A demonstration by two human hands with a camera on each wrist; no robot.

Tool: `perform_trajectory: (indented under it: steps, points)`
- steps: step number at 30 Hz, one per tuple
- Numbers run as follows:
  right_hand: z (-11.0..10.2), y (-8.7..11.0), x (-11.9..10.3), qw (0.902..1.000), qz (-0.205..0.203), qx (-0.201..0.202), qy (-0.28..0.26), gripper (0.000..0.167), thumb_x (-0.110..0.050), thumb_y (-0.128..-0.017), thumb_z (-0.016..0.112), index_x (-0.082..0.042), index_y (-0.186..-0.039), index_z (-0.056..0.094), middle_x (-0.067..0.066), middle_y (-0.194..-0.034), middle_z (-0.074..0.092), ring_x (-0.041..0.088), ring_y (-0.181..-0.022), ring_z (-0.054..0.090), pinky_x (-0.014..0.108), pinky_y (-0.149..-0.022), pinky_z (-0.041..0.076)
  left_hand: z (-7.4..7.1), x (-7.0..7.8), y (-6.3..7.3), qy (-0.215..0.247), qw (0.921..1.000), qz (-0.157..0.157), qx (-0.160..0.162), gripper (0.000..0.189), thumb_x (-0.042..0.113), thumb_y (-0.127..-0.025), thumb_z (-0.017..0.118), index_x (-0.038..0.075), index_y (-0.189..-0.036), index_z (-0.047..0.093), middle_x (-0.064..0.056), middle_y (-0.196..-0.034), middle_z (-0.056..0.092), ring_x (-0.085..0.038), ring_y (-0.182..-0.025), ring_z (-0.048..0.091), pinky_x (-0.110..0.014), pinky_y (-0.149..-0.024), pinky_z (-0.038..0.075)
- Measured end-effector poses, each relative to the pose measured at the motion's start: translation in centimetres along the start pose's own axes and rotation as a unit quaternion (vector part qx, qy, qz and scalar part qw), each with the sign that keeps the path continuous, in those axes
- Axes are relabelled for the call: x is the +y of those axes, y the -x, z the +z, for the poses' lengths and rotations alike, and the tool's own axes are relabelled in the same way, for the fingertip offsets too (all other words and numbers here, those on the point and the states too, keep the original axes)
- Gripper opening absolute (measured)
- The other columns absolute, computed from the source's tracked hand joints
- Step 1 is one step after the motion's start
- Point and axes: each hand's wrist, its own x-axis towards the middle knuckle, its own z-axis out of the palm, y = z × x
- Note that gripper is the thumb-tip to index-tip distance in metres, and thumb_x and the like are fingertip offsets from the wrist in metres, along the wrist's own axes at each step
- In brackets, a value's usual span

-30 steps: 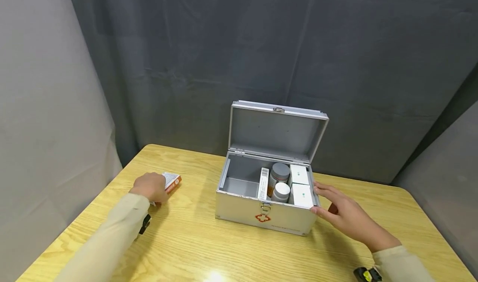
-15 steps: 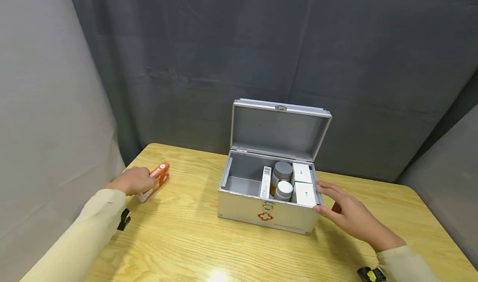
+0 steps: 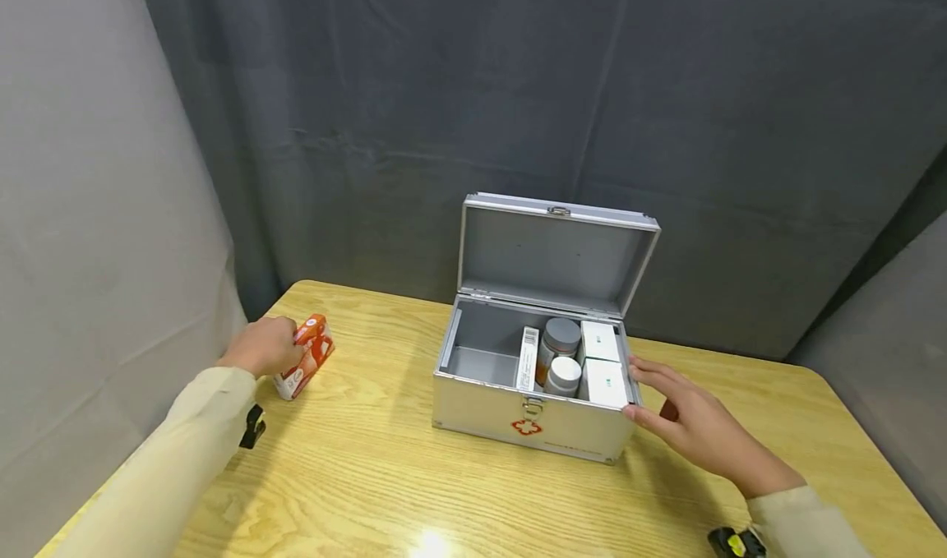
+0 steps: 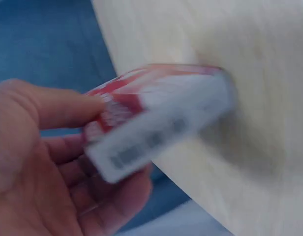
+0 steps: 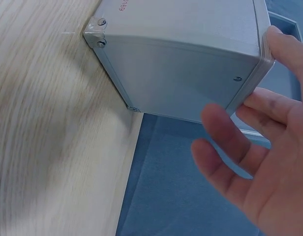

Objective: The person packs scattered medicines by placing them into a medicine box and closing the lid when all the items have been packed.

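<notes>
My left hand (image 3: 262, 346) pinches a small red-orange and white medicine box (image 3: 307, 359) over the left end of the table. In the left wrist view, the thumb lies on the red printed face and a barcode shows on the white narrow side, somewhat blurred. A silver first-aid case (image 3: 473, 414) with a red cross emblem stands with its lid (image 3: 558, 254) raised. At its right side, my right hand (image 3: 695, 426) touches the rim with thumb and fingertips. Two fingers extend free of the case in the right wrist view (image 5: 269, 147).
Inside the case, a slim white carton (image 3: 527, 359), a grey-capped bottle (image 3: 562, 336), a white-capped bottle (image 3: 565, 373) and two white boxes (image 3: 602, 381) fill the right part. Bare case floor (image 3: 484, 365) shows at left. Dark curtain (image 3: 370, 131) hangs behind the wooden table (image 3: 355, 476).
My left hand has drawn the medicine box leftward and turned it, so more of its red face shows. My right hand stays at the case's rim. The head view has shifted slightly.
</notes>
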Motion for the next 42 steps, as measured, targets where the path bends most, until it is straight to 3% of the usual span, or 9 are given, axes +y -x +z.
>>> perform_trajectory:
  steps: [3, 7, 16, 22, 26, 31, 37, 42]
  points:
    - [-0.2, -0.2, -0.2, 1.0000, 0.003, -0.006, 0.001, 0.059, -0.037, -0.095, 0.065, -0.002, -0.141, 0.053, 0.016, -0.152, 0.047, -0.004, -0.060, 0.046, 0.019, -0.057, 0.043, -0.4, 0.5, 0.2, -0.012, 0.9999, 0.000, -0.012, 0.015, 0.019, -0.087, 0.062, 0.006, -0.082, 0.065, -0.007, -0.077, 0.063, -0.020, -0.069, 0.056, -0.030, -0.057, 0.042]
    - [-0.4, -0.3, -0.2, 0.9998, 0.012, -0.012, 0.005, 0.060, -0.038, -0.095, 0.065, -0.002, -0.142, 0.053, 0.015, -0.153, 0.046, -0.004, -0.060, 0.047, 0.019, -0.057, 0.043, -0.6, 1.0, 0.4, -0.018, 0.9997, -0.005, -0.016, 0.014, 0.019, -0.086, 0.063, 0.006, -0.081, 0.065, -0.007, -0.077, 0.064, -0.021, -0.069, 0.056, -0.031, -0.058, 0.042]
    - [-0.4, -1.0, -0.1, 0.9998, 0.007, -0.017, 0.004, 0.062, -0.039, -0.095, 0.065, -0.002, -0.143, 0.052, 0.017, -0.154, 0.045, -0.003, -0.061, 0.046, 0.019, -0.058, 0.042, -0.7, 1.4, 1.3, 0.011, 0.9983, -0.058, 0.000, 0.029, 0.030, -0.077, 0.073, 0.005, -0.087, 0.064, -0.008, -0.078, 0.062, -0.022, -0.071, 0.055, -0.031, -0.057, 0.040]
    - [-0.4, -1.0, -0.1, 0.9999, 0.003, -0.011, -0.001, 0.061, -0.038, -0.095, 0.065, -0.002, -0.142, 0.052, 0.017, -0.153, 0.045, -0.003, -0.060, 0.046, 0.020, -0.057, 0.042, -1.8, 2.6, 2.0, 0.068, 0.9961, -0.039, 0.042, 0.020, 0.024, -0.083, 0.058, 0.005, -0.081, 0.063, -0.007, -0.077, 0.064, -0.019, -0.066, 0.055, -0.027, -0.052, 0.041]
    - [-0.3, -1.0, -0.1, 1.0000, -0.002, -0.003, -0.002, 0.059, -0.037, -0.095, 0.066, -0.002, -0.141, 0.053, 0.017, -0.153, 0.047, -0.004, -0.061, 0.046, 0.019, -0.057, 0.042, -2.6, 3.3, 2.4, 0.109, 0.9928, -0.036, 0.035, 0.026, 0.026, -0.088, 0.059, 0.001, -0.090, 0.066, -0.009, -0.082, 0.067, -0.016, -0.066, 0.059, -0.026, -0.052, 0.046]
    - [-0.2, -1.1, -0.2, 1.0000, 0.004, -0.006, -0.006, 0.061, -0.039, -0.095, 0.065, -0.002, -0.142, 0.053, 0.015, -0.153, 0.046, -0.003, -0.060, 0.046, 0.019, -0.057, 0.042, -3.0, 4.3, 3.0, 0.128, 0.9910, -0.018, 0.035, 0.029, 0.026, -0.089, 0.062, -0.002, -0.098, 0.067, -0.010, -0.084, 0.068, -0.016, -0.067, 0.060, -0.026, -0.054, 0.048]
    - [-0.3, -1.1, -0.1, 1.0000, 0.003, 0.001, 0.000, 0.059, -0.038, -0.094, 0.067, -0.003, -0.140, 0.055, 0.016, -0.151, 0.049, -0.003, -0.059, 0.045, 0.019, -0.057, 0.042, -3.6, 7.4, 4.4, 0.154, 0.9879, 0.016, 0.015, 0.030, 0.022, -0.089, 0.064, -0.003, -0.106, 0.066, -0.013, -0.093, 0.069, -0.017, -0.075, 0.063, -0.026, -0.059, 0.051]
    - [-0.3, -0.1, 0.3, 1.0000, 0.006, -0.005, -0.005, 0.059, -0.038, -0.093, 0.068, -0.003, -0.139, 0.056, 0.017, -0.150, 0.049, -0.003, -0.059, 0.045, 0.019, -0.057, 0.042, -3.9, 10.0, 6.2, 0.176, 0.9822, 0.060, 0.027, 0.023, 0.021, -0.088, 0.065, 0.003, -0.102, 0.067, -0.009, -0.092, 0.069, -0.016, -0.076, 0.063, -0.025, -0.061, 0.051]
